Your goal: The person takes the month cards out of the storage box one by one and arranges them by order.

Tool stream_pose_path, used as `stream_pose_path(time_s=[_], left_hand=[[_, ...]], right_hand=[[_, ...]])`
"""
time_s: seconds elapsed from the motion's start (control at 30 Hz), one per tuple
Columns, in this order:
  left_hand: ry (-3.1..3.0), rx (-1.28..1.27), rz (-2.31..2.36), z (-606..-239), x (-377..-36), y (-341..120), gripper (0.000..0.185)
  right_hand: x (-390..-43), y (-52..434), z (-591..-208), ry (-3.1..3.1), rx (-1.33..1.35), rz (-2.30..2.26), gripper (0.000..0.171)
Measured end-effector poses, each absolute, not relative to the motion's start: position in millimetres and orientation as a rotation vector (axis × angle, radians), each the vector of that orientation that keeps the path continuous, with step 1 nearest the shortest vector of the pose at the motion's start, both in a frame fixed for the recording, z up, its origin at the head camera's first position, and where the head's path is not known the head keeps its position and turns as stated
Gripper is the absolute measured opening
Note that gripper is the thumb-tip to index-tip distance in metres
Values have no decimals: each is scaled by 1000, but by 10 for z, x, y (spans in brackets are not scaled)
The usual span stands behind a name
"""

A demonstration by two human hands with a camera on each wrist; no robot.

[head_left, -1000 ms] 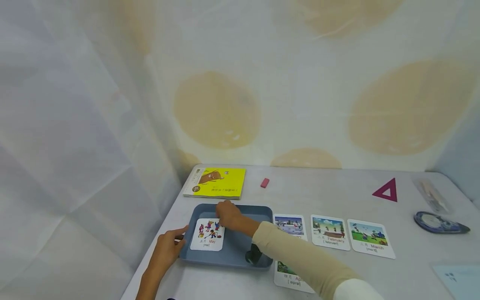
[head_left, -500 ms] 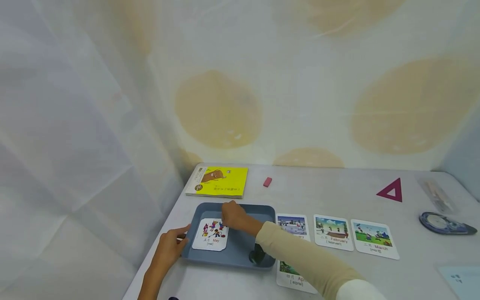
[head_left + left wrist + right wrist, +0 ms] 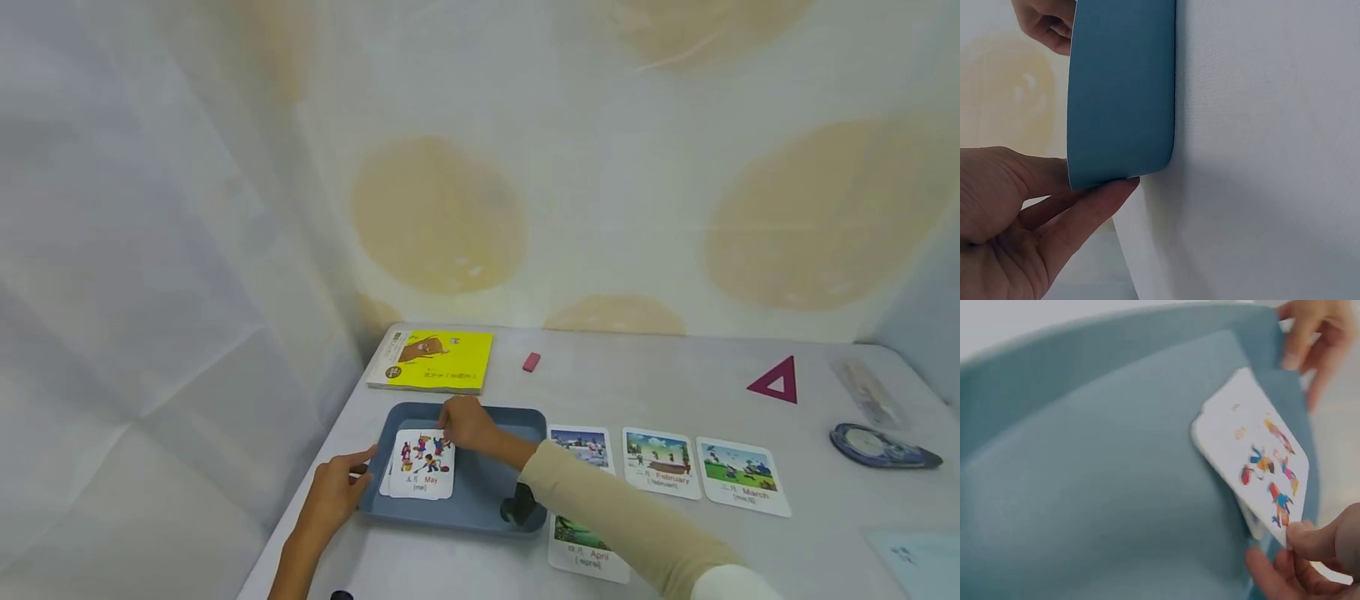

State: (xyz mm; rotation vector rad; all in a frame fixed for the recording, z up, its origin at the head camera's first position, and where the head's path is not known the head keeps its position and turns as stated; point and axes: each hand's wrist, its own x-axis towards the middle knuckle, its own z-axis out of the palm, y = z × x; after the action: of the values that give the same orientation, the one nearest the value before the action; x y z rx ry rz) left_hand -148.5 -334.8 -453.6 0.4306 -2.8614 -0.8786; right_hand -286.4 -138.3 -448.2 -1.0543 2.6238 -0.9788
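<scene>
My left hand [image 3: 330, 498] steadies the tray [image 3: 480, 507] at its near-left corner, fingers fairly straight against the rim, gripping nothing. My right hand [image 3: 467, 423] reaches across into the tray, thumb and fingertips clamped on the far edge of the May card [image 3: 422, 465], which tilts off a small stack beneath it. I judge this the pick-up step: next I need to lift the card clear of the rim without dragging the stack. April [image 3: 588, 546] lies on the bench [image 3: 675, 383] beside the tray; beyond sit January [image 3: 583, 447], February [image 3: 660, 462], March [image 3: 741, 475]
</scene>
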Motion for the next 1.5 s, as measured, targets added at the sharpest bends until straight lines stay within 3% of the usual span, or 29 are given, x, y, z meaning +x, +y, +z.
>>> stream_pose_path(time_s=[0.27, 0.53, 0.9, 1.13, 1.5], left_hand=[[-2871, 398, -883, -4561, -1507, -3345, 43], [-2900, 415, -860, -4556, -1481, -3440, 44], [-2969, 491, -818, -4513, -1431, -3567, 47], [-2974, 492, -815, -4499, -1444, -3589, 48], [-2993, 552, -822, -4492, -1466, -3579, 49]], right_hand=[[-2930, -907, -4219, 2456, -760, -1214, 11], [-2930, 216, -3881, 2527, -695, -1284, 11], [-2467, 1555, -4253, 2639, -327, -1134, 10], [-2182, 1780, -4524, 2650, -260, -1053, 9], [-2084, 1653, -4730, 2824, -308, -997, 9]])
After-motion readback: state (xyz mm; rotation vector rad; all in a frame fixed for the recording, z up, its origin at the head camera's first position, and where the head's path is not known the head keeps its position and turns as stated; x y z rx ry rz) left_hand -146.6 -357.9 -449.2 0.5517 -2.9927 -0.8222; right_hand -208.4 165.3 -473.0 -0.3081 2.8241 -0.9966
